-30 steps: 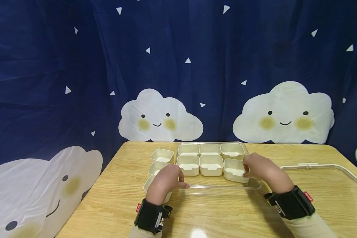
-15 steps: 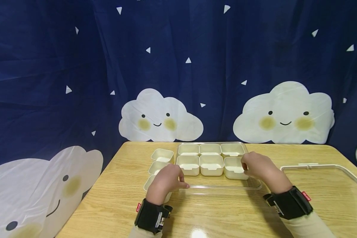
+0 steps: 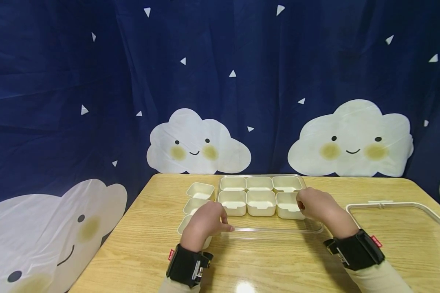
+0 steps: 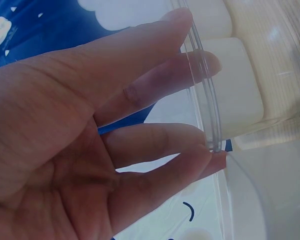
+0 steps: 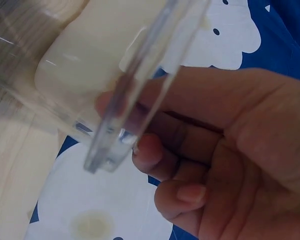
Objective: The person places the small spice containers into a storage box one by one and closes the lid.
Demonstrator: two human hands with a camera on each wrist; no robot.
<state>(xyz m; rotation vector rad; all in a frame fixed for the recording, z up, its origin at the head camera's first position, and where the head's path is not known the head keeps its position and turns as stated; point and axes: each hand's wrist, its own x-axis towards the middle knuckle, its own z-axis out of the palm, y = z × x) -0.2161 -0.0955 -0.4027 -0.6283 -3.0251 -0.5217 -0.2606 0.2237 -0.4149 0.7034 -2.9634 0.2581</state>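
A clear plastic storage box (image 3: 271,230) stands on the table with two rows of small cream bins inside. My left hand (image 3: 204,223) pinches its rim at the front left; in the left wrist view the thumb (image 4: 160,27) and index finger lie on either side of the clear wall. At the right end of the nearer row, my right hand (image 3: 318,208) pinches the side of a cream bin (image 3: 289,206). Through the clear wall, the right wrist view shows this bin (image 5: 75,70) with fingertips at it; the other right fingers are curled outside the box.
More cream bins (image 3: 199,190) line the table left of the box, partly hidden by the left hand. A clear lid with a white rim (image 3: 381,204) lies at the right. Behind the wooden table (image 3: 271,264) hangs a dark blue curtain (image 3: 220,49) with clouds.
The right hand has shifted slightly back and left, and the bin it holds has moved back and levelled in line with its row. The left hand has stayed put.
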